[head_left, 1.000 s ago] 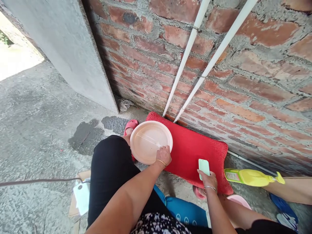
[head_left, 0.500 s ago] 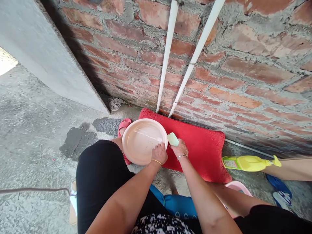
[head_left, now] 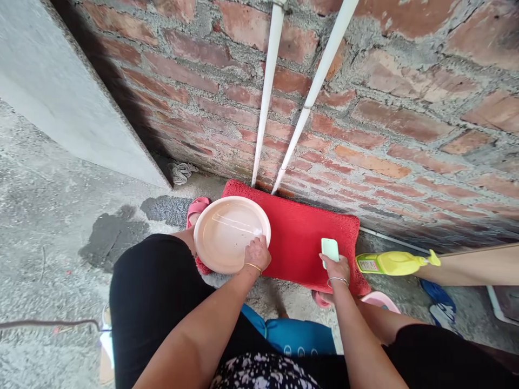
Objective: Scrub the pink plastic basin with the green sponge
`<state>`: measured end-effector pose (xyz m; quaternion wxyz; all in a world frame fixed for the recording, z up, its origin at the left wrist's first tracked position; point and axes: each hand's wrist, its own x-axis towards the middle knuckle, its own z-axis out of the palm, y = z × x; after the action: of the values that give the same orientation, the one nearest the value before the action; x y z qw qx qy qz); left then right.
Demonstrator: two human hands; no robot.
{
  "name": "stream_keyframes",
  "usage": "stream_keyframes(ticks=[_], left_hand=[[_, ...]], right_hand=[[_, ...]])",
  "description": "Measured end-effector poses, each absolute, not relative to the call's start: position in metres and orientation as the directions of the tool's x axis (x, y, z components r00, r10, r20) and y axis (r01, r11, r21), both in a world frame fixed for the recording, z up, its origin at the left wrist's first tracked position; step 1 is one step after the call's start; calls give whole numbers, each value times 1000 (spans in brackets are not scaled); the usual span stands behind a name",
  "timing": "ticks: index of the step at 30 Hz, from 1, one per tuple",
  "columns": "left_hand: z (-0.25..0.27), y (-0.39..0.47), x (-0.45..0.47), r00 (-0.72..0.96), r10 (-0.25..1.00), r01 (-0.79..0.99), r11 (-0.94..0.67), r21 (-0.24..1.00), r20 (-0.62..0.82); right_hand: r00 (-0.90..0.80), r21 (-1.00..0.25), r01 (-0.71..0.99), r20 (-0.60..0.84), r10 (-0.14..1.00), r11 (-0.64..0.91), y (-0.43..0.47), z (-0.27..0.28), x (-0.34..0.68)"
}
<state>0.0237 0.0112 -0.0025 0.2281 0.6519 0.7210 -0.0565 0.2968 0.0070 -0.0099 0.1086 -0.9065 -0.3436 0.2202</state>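
A pale pink round basin [head_left: 208, 254] holding clear water rests on the left part of a red mat [head_left: 290, 232]. My left hand [head_left: 257, 254] is closed over the basin's right rim, its fingertips hidden inside. Over the mat's right end, my right hand [head_left: 337, 268] grips a flat pale green block [head_left: 330, 250] with rounded corners, shaped like a scrubbing brush; its underside is hidden. I cannot tell whether the block touches the mat.
A yellow pump bottle [head_left: 395, 263] lies right of the mat, near a pink tub [head_left: 381, 300] and blue-white slippers [head_left: 440, 305]. Two white pipes [head_left: 300, 124] run down the brick wall [head_left: 397, 119]. A grey slab [head_left: 89, 97] leans at left, beside a bundled rag [head_left: 181, 173].
My right hand has carried the pale green block rightward from beside the basin to the mat's right end. My left hand stays on the basin rim. The whole view has shifted slightly.
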Motion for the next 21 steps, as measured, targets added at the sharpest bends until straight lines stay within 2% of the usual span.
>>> stream_keyframes(ticks=[2, 4, 9, 11, 15, 21], left_hand=[[-3, 11, 24, -45, 919, 966, 140, 217, -392], [-4, 10, 24, -45, 922, 967, 137, 216, -385], [-6, 9, 25, -50, 929, 970, 132, 203, -366], [-6, 9, 25, -53, 928, 970, 135, 200, -369], [-4, 11, 25, -50, 913, 970, 141, 197, -404], [-1, 13, 25, -60, 897, 966, 162, 200, -438]], right_hand=[[578, -402, 641, -307, 756, -654, 22, -9, 264], [480, -404, 712, -318, 818, -575, 42, -9, 223], [229, -359, 856, -379, 896, -371, 87, -11, 143], [178, -340, 882, -397, 900, -325, 97, -15, 136], [250, -289, 874, -422, 871, -391, 103, -22, 174], [515, -273, 741, -356, 779, -614, 79, -22, 300]])
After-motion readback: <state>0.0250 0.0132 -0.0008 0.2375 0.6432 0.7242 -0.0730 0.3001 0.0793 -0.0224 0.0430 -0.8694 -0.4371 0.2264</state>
